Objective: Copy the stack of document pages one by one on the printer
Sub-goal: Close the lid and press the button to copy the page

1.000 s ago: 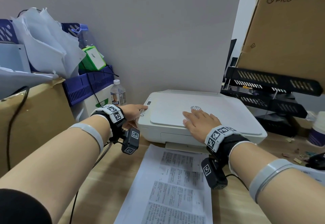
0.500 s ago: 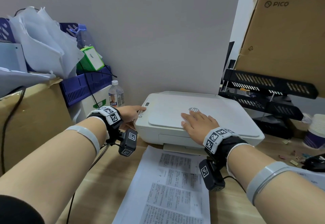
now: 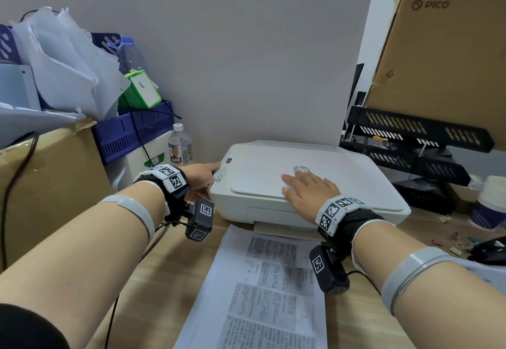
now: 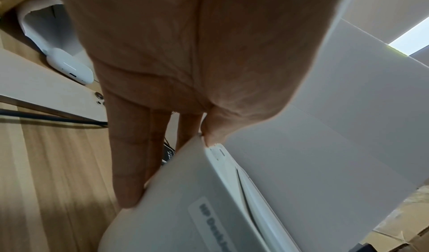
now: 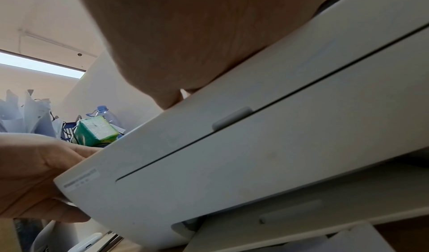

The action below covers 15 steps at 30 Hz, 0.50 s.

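Resting flat, right hand (image 3: 309,193) fingers spread beside the "hp" logo (image 3: 301,169); left hand (image 3: 198,177) fingers straight against printer (image 3: 356,181).

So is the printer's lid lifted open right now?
No, the lid lies flat and closed on the printer, with the right hand resting flat on top.

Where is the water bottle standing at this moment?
In the head view the water bottle stands upright at the wall, left of the printer, just behind the left hand and beside the blue basket.
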Each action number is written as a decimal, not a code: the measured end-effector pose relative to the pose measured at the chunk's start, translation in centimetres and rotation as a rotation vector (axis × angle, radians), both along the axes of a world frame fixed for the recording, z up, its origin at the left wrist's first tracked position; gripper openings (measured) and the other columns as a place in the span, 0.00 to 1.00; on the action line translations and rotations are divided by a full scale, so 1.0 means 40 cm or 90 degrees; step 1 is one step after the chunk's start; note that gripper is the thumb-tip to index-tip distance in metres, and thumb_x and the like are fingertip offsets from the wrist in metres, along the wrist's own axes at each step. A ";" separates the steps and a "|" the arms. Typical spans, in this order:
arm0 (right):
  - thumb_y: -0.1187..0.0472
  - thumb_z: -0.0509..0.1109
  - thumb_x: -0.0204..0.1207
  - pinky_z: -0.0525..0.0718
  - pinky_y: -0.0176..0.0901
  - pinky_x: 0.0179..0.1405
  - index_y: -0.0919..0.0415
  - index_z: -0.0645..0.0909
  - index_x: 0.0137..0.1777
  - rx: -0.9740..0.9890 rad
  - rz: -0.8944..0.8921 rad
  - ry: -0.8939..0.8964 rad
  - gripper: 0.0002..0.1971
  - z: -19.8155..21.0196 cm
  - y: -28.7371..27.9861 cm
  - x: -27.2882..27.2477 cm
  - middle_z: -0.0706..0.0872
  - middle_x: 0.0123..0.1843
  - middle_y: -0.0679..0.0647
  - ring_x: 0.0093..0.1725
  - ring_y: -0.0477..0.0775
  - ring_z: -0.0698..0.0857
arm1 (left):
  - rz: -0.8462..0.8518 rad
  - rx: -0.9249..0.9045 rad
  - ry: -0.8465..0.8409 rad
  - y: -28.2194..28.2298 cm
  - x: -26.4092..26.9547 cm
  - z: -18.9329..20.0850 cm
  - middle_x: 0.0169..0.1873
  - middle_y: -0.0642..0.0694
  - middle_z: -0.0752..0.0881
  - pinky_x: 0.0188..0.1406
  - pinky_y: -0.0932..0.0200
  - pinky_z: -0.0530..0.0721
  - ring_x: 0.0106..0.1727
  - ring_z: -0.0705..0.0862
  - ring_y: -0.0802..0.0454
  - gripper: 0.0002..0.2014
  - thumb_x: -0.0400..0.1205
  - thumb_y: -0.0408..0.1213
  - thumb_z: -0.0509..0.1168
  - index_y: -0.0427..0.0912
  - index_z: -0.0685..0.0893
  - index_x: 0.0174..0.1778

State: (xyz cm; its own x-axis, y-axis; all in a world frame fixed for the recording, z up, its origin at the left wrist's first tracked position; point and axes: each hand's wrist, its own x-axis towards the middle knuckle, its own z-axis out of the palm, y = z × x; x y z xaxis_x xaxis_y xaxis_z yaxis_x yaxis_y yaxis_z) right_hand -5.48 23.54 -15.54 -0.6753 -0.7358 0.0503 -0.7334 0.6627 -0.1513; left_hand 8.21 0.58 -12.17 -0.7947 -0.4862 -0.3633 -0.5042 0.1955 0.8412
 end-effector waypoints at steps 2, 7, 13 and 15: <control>0.41 0.42 0.87 0.46 0.60 0.85 0.39 0.55 0.85 0.001 -0.001 0.001 0.26 -0.001 0.001 -0.001 0.52 0.89 0.47 0.87 0.52 0.52 | 0.002 -0.001 -0.003 0.002 0.000 0.000 0.53 0.39 0.90 0.66 0.31 0.81 0.49 0.88 0.39 0.26 0.86 0.22 0.50 0.64 0.74 0.60; 0.41 0.42 0.87 0.47 0.60 0.85 0.39 0.55 0.85 -0.002 -0.001 0.001 0.26 -0.002 0.000 -0.001 0.52 0.89 0.47 0.87 0.52 0.52 | -0.008 0.013 -0.002 -0.002 0.001 0.003 0.57 0.38 0.90 0.67 0.30 0.80 0.48 0.88 0.39 0.29 0.85 0.22 0.52 0.65 0.74 0.65; 0.42 0.42 0.87 0.46 0.59 0.85 0.39 0.55 0.85 -0.004 -0.004 0.001 0.26 0.000 0.000 0.003 0.52 0.89 0.47 0.87 0.52 0.52 | -0.015 0.013 0.002 -0.004 -0.001 0.007 0.54 0.40 0.89 0.66 0.31 0.81 0.45 0.89 0.39 0.29 0.86 0.21 0.52 0.63 0.72 0.71; 0.42 0.42 0.87 0.46 0.59 0.85 0.40 0.55 0.85 -0.003 -0.004 0.002 0.26 -0.001 0.001 0.003 0.52 0.89 0.47 0.87 0.52 0.52 | -0.018 0.017 0.005 -0.004 0.000 0.007 0.53 0.40 0.89 0.66 0.32 0.81 0.44 0.89 0.40 0.28 0.86 0.21 0.51 0.64 0.71 0.67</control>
State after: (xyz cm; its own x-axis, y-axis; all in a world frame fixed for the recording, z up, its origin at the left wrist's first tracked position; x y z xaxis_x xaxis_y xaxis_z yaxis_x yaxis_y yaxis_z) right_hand -5.38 23.57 -15.57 -0.6791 -0.7319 0.0559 -0.7303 0.6661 -0.1515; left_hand 8.23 0.43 -11.91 -0.8111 -0.4534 -0.3695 -0.4918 0.1868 0.8504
